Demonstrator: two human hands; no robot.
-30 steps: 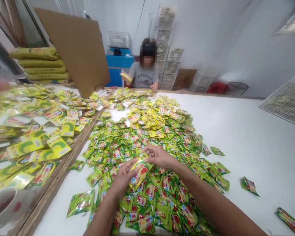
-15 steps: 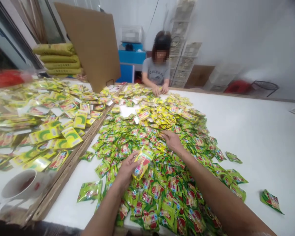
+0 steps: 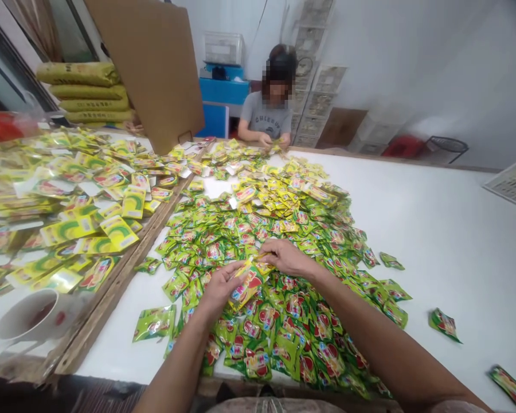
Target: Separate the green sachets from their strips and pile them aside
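A big heap of small green and yellow sachets [image 3: 275, 229] covers the white table [image 3: 447, 241] in front of me. My left hand [image 3: 217, 289] grips a stack of green sachets [image 3: 247, 287] with red fruit prints, held just above the heap. My right hand [image 3: 286, 257] pinches a sachet at the top of that stack, its fingers closed on the packet's edge. Both forearms reach in from the bottom of the view.
A mirror panel [image 3: 69, 206] on the left reflects more sachets, with a wooden frame [image 3: 124, 275] along it. A white cup [image 3: 23, 324] sits at lower left. A person in a grey shirt [image 3: 269, 117] handles sachets at the far edge. A cardboard sheet [image 3: 155, 63] leans behind.
My right hand reached out into the heap half a second ago and has come back to the stack in my left hand with a sachet. The far person's hands lowered to the table.
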